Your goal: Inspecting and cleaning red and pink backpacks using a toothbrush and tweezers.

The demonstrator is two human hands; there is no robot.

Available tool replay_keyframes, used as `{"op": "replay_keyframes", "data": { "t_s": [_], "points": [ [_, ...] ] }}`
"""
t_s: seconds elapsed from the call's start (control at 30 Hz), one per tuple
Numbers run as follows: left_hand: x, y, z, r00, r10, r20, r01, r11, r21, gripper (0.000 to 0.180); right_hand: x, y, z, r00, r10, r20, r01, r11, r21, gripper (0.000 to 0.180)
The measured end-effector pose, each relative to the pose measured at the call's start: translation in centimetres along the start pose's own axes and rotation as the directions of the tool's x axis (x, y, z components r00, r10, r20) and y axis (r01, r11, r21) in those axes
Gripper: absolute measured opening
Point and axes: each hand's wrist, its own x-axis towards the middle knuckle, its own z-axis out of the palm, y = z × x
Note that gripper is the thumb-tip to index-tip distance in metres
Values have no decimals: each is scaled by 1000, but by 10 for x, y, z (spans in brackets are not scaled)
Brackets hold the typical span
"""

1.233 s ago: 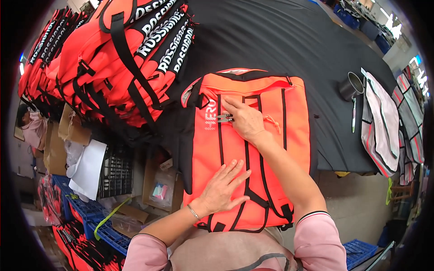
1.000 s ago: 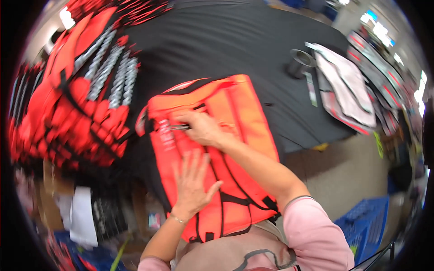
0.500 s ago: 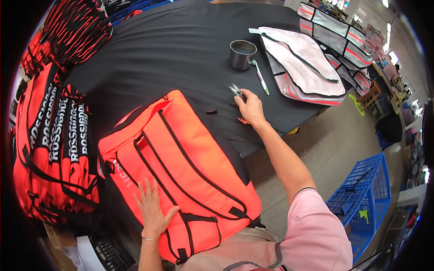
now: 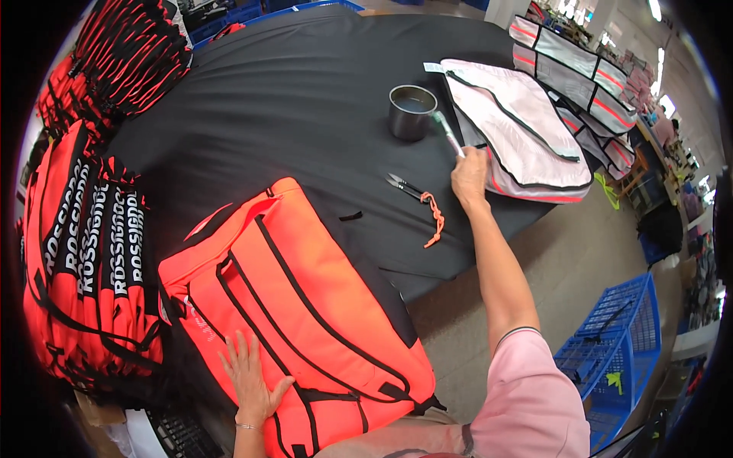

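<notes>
Pen in one hand, orange bag under the other

While the left hand (image 4: 248, 374) lies flat, fingers spread wide, on the bright orange fabric bag with black straps (image 4: 294, 320) at the near edge of the black-covered desk (image 4: 305, 99), the right hand (image 4: 467, 177) reaches out, fingers closed around a slim pale green pen (image 4: 447, 134). Small metal snips (image 4: 402, 184) and an orange cord (image 4: 435, 217) lie just beside it, a round metal cup (image 4: 412, 111) a bit further.

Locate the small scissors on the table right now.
In the head view, the small scissors lie on the black table, just left of the right hand, beside an orange cord and below the metal cup.
</notes>
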Motion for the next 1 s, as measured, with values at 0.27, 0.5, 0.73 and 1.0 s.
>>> {"op": "replay_keyframes", "data": {
  "t_s": [0.27,0.5,0.73,1.0],
  "points": [
    [-5,-6,4,999,14,-34,-14,1000,-13,107,52,-68,-64,974,-197,-110,202,979,30,20],
    [-2,-3,4,1000,3,-29,-4,1000,-28,107,112,-95,-49,895,-387,221,444,809,-386,15],
    [0,3,-5,999,-2,-37,-3,992,-125,101,118,-102,-42,869,-391,302,488,773,-405,15],
    [-37,-26,-35,952,-283,-118,-18,333,-943,53,101,-79,-58,892,-416,175,451,834,-317,17]
  ]
}}
